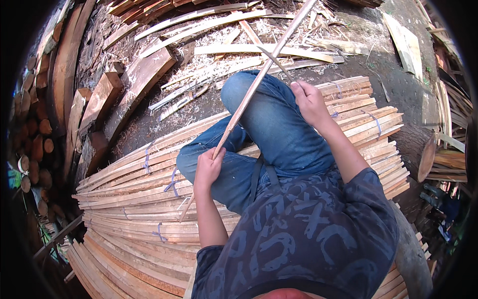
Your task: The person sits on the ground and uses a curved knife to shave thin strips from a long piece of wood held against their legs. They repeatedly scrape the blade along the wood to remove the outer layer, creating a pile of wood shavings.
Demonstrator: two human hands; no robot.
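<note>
I sit on bundled wooden slats (pixel 149 199) with my legs in blue jeans (pixel 274 129). My left hand (pixel 208 167) is closed around a long thin wooden strip (pixel 249 94) that runs diagonally from beside my left hip up across my knee to the top of the view. My right hand (pixel 308 102) rests above my right thigh, fist closed on what looks like a knife handle. Its thin blade (pixel 275 63) slants up-left and meets the strip near my knee.
Wood shavings and loose slats (pixel 224 30) cover the ground ahead. Thick planks (pixel 139 79) and stacked logs (pixel 32 139) lie to the left. A log end (pixel 427 157) and more slat stacks sit at right. Blue ties (pixel 172 184) bind the bundles.
</note>
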